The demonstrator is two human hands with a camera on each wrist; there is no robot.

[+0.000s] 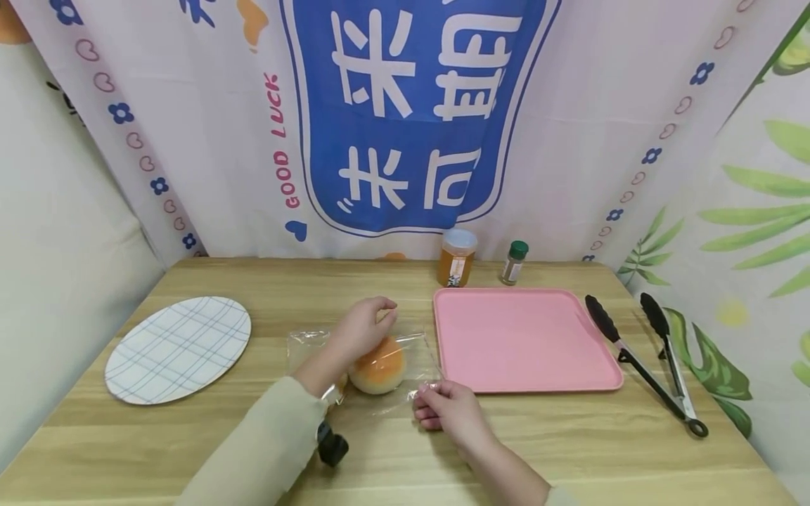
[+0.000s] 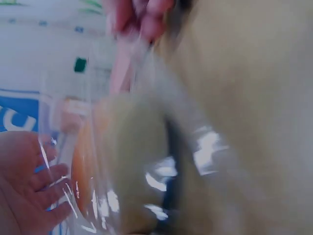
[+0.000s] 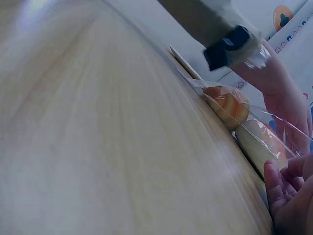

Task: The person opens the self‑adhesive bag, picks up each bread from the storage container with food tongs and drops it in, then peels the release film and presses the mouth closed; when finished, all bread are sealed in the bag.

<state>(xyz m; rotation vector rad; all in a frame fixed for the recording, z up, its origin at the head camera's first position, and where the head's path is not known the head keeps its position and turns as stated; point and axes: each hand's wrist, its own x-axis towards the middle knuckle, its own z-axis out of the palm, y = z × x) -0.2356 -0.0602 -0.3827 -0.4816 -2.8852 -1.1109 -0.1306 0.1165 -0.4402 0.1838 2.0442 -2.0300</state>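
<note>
A clear plastic bag (image 1: pixel 414 351) lies on the table with two round bread buns inside. One bun (image 1: pixel 378 372), orange-brown on top and pale below, shows well in the head view. The other bun (image 3: pixel 226 105) is mostly behind the left forearm there, but plain in the right wrist view. My right hand (image 1: pixel 452 414) pinches the near right corner of the bag between thumb and fingers. Over the bag's far side reaches my left hand (image 1: pixel 363 327), its fingers loosely extended beside the bun. In the left wrist view those fingers (image 2: pixel 49 191) are spread next to the film.
Right of the bag lies a pink tray (image 1: pixel 525 341), with black-tipped tongs (image 1: pixel 652 379) beyond it. A honey-coloured jar (image 1: pixel 457 258) and a green-capped spice bottle (image 1: pixel 514 263) stand behind the tray. At the left is a checked oval plate (image 1: pixel 180 349).
</note>
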